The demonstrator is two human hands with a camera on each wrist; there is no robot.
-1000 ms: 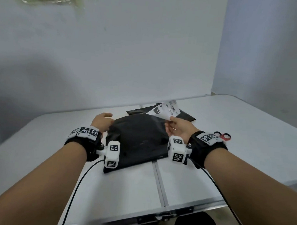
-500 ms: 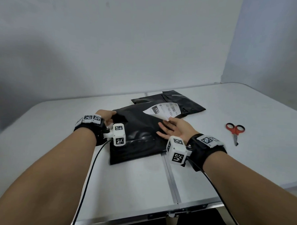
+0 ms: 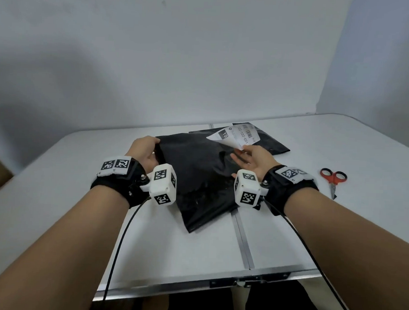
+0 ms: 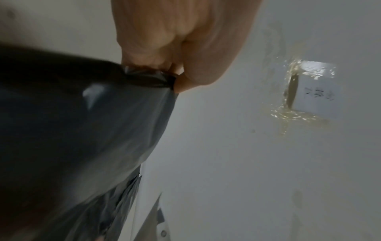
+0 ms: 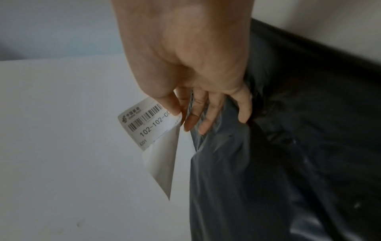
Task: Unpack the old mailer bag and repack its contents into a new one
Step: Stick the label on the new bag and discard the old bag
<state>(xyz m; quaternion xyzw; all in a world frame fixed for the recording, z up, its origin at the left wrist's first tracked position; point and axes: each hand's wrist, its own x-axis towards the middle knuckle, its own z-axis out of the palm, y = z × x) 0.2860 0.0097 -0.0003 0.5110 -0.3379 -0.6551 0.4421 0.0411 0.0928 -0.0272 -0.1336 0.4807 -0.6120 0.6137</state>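
So my left hand (image 3: 144, 152) still grips the black mailer bag (image 3: 198, 173) by its left edge, bunched in my fingers on the surface (image 3: 56, 195). Half a second ago my right hand (image 3: 255, 159) lay flat on it; now it's pinching the shipping label (image 3: 234, 136) again, peeling it up. Scissors (image 3: 333, 180) sit untouched, so unpacking hasn't really started.

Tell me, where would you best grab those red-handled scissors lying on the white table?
Take the red-handled scissors by the two red loops, coming from above on the right hand's side. The loops point away from the person and the closed blades point toward the near edge of the white table, so probably the loops are the safe, bulky part; they lie flat, apart from the bags.
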